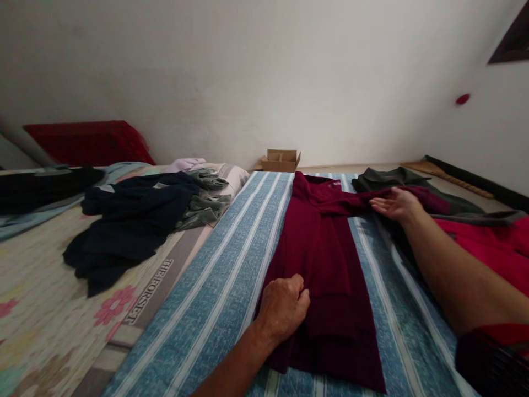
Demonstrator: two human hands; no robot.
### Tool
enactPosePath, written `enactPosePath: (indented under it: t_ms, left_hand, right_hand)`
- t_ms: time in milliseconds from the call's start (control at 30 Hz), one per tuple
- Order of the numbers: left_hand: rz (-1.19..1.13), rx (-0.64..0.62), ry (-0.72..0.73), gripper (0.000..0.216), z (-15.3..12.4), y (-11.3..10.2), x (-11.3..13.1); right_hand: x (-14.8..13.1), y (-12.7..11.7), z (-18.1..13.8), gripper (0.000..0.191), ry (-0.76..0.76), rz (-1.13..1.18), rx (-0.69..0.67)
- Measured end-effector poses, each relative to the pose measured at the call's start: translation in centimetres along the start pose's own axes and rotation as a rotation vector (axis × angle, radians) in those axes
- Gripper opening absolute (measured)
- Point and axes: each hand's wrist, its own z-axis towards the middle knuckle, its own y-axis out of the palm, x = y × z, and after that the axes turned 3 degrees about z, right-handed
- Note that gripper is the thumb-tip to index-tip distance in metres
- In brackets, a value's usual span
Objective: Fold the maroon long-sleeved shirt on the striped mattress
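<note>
At far left, a deep-red patterned cloth shape stands against the white wall. Before it, a black cloth garment lies on a cream bed cover printed with pastel flowers and edged with a grey band reading "THE FORSET". Next, a crumpled navy-blue cloth garment sprawls beside a rumpled grey-green cloth piece.

A blue bed cover with white stripes adjoins the flowered one; an open brown cardboard box sits beyond its far edge, by the wall. A person's left grip, a bare hand with fingers curled, rests on the lower left part of a maroon long-sleeved cloth garment, spread lengthwise on the stripes; whether the fingers pinch fabric cannot be told.

To the right, the right grip, palm turned up and fingers extended, meets the garment's outstretched sleeve. Beyond that sleeve lies a dark grey-green cloth garment; at far right, a bright red cloth garment is partly hidden by the right forearm.
</note>
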Motion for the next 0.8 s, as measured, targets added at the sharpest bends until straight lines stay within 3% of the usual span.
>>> enactPosePath:
  t_ms: [67, 167, 300, 567, 800]
  left_hand:
    - [-0.009, 0.005, -0.001, 0.018, 0.0, 0.0, -0.1]
    - [-0.030, 0.008, -0.007, 0.017, 0.0, 0.0, -0.2]
    - [-0.051, 0.027, -0.003, 0.016, -0.1, 0.0, -0.3]
    - [-0.088, 0.035, 0.014, 0.016, -0.3, -0.6, -0.4]
    - [-0.121, 0.078, 0.033, 0.017, 0.0, -0.5, -0.7]
  right_hand:
    - [2.6, 1.0, -1.1, 0.022, 0.143, -0.234, -0.120]
    - [6.7, 3.0, -2.8, 0.028, 0.274, -0.531, -0.275]
    - [10.3, 6.1, -3.9, 0.036, 0.255, -0.787, -0.354]
    - [10.5, 9.1, -2.6, 0.028, -0.053, -1.016, -0.260]
    - [11.8, 10.1, -3.5, 0.028, -0.003, -0.909, -0.250]
